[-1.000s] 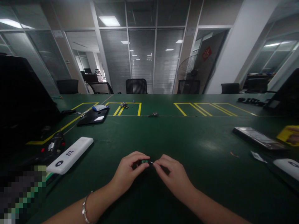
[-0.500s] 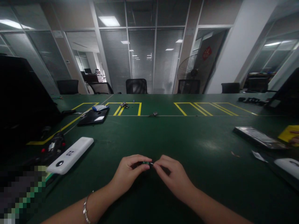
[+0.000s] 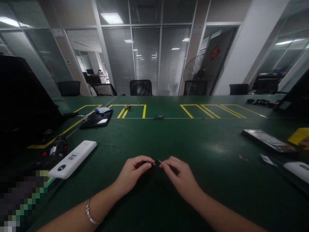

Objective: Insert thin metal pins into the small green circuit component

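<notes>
Above the green table, my left hand [image 3: 134, 172] is closed in a pinch on a small green piece [image 3: 151, 163], which shows only as a dark bit between thumb and forefinger. Facing it, my right hand [image 3: 178, 170] pinches a thin light piece with a dark tip [image 3: 159, 161], too small to name. A narrow gap separates that tip from the left fingertips. Both hands are level with each other, near the middle of the lower view.
A white device marked 22 [image 3: 73, 159] lies left, beside black gear [image 3: 58, 146]. Behind are a black flat case [image 3: 95, 121] and small metal parts [image 3: 128, 107], [image 3: 158, 116]. To the right lie a flat metallic device [image 3: 267, 140] and a yellow object [image 3: 299, 136].
My hands have drawn slightly apart, and the thin piece now stands clear of the left fingertips. The green piece is turned and shows less.
</notes>
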The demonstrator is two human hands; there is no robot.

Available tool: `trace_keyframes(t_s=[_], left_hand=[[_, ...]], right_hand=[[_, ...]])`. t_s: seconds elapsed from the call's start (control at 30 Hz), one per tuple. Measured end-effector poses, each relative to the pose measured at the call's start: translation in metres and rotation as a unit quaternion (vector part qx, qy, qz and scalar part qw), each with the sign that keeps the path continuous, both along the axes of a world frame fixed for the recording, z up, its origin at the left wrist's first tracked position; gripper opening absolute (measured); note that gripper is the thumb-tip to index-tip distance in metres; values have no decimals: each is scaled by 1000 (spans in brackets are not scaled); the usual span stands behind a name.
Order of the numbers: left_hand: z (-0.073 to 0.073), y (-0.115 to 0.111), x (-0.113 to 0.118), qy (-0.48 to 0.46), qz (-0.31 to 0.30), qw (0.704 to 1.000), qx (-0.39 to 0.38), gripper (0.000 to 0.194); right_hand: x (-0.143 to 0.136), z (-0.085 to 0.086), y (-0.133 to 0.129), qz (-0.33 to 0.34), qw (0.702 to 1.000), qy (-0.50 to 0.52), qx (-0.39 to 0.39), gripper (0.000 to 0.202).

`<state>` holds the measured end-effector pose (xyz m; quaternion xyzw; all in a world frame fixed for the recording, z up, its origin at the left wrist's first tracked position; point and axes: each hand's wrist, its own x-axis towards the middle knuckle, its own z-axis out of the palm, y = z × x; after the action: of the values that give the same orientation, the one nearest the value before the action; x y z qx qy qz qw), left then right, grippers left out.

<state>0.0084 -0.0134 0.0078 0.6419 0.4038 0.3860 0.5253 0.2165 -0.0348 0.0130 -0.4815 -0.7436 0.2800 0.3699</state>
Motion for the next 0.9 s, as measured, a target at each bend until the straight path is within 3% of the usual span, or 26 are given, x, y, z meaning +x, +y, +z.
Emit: trace_keyframes(t_s=[0.1, 0.23, 0.3, 0.67, 0.77, 0.9], left_hand=[[5, -1, 0, 85, -57, 992, 68, 16], [11, -4, 3, 192, -163, 952, 175, 12], [12, -6, 5, 224, -185, 936, 201, 14], [9, -9, 6, 234, -173, 928, 232, 26], [9, -11, 6, 231, -138, 934, 234, 26], [11, -14, 6, 298, -61, 923, 235, 20]], right_hand=[[0, 0, 1, -5, 1000, 17, -4, 24], [0, -3, 3, -8, 1000, 26, 12, 24], [0, -4, 3, -10, 1000, 24, 14, 24], [-1, -5, 2, -6, 1000, -11, 15, 24], [0, -4, 3, 10, 999, -31, 6, 23], [1, -2, 5, 20, 999, -37, -17, 15]])
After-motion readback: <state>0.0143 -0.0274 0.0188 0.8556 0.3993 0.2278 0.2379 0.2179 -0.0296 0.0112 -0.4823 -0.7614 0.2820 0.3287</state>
